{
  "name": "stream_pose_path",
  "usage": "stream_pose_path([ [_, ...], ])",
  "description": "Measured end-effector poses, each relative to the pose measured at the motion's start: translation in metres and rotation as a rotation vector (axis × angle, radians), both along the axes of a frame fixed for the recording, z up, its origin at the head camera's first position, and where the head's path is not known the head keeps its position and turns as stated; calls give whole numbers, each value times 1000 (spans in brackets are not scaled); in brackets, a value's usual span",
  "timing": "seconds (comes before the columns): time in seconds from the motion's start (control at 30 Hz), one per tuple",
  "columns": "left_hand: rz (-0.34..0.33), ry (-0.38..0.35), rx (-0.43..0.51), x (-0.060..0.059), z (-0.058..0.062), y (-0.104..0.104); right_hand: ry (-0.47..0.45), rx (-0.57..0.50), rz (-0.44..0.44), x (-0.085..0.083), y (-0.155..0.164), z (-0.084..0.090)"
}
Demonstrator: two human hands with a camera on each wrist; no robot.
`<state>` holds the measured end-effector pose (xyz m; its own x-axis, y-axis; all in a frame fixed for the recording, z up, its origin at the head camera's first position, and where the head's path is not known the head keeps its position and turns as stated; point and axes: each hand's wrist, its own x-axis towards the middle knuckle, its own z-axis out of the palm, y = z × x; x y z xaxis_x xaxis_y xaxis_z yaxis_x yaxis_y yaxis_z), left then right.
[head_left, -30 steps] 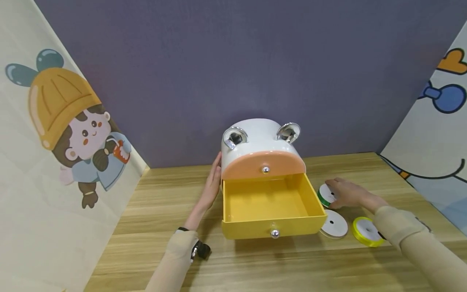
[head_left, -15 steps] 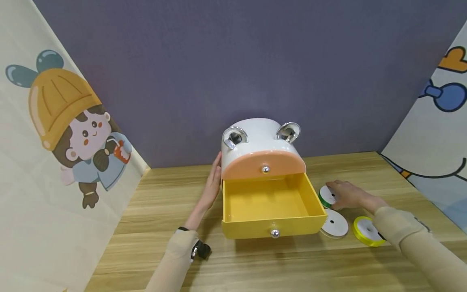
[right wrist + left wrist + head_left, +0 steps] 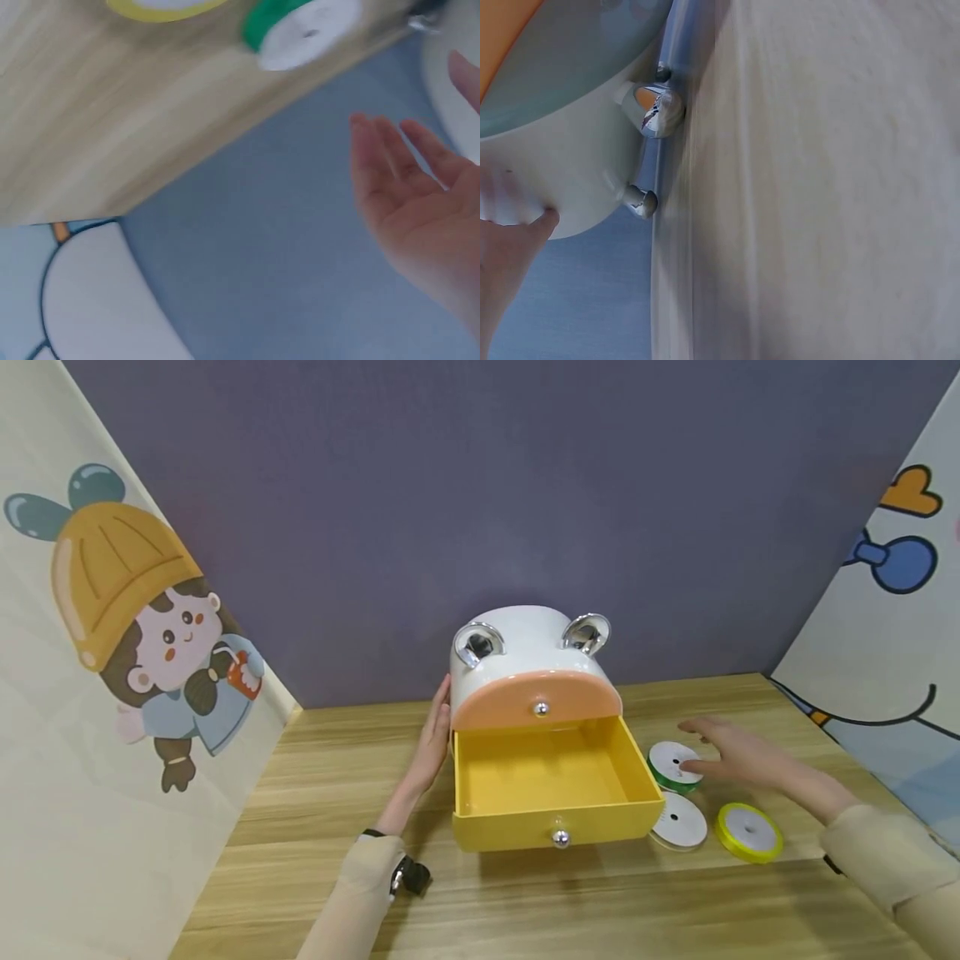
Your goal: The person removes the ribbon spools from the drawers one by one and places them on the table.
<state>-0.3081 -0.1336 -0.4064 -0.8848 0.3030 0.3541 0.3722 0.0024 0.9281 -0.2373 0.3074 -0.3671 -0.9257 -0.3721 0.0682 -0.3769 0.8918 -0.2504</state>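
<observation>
Your storage box [image 3: 528,668] stands near the far edge of the table [image 3: 315,827], close to the purple back wall, with its yellow drawer [image 3: 551,789] pulled out toward the near edge. Left of the box the tabletop lies bare as far as the left wall panel. To the right, three ribbon spools take up the strip between the drawer's right side and the right wall panel: the green ribbon spool [image 3: 672,764] lies just beside the drawer's right wall, the white ribbon spool [image 3: 679,820] sits by the drawer's front right corner, and the yellow ribbon spool [image 3: 747,832] lies just right of the white one, nearer the near edge.

Your left hand [image 3: 433,745] rests flat against the box's left side with fingers straight, gripping nothing; the left wrist view shows a fingertip touching the white shell. Your right hand [image 3: 738,756] hangs just right of the green ribbon spool with fingers spread and relaxed. The thumb tip lies over the spool's white face; you cannot tell whether it touches. The hand holds nothing.
</observation>
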Motion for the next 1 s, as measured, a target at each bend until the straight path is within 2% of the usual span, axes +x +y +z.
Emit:
stream_pose_path([
  [0.1,2,-4,-2,0,0,-1,43,-67,39,24,-13,8],
  [0.23,1,-11,0,1,1,-1,-1,-174,126,54,-31,7],
  [0.33,-6,-12,4,1,2,-1,-34,-243,194,71,-42,0],
  [0.5,-5,-17,3,2,1,0,-56,-375,247,92,-55,-12],
  [0.67,7,-28,-4,3,-1,0,-84,-453,221,106,-62,-21],
  [0.73,15,-17,1,-3,-9,0,-96,-465,217,110,-63,-23],
  [0.87,28,9,19,-16,-24,0,-219,-527,270,115,-71,-26],
  [0.9,32,19,24,-19,-28,0,-266,-558,288,116,-75,-27],
  [1.0,30,16,25,-20,-27,0,-462,-665,307,117,-88,-29],
])
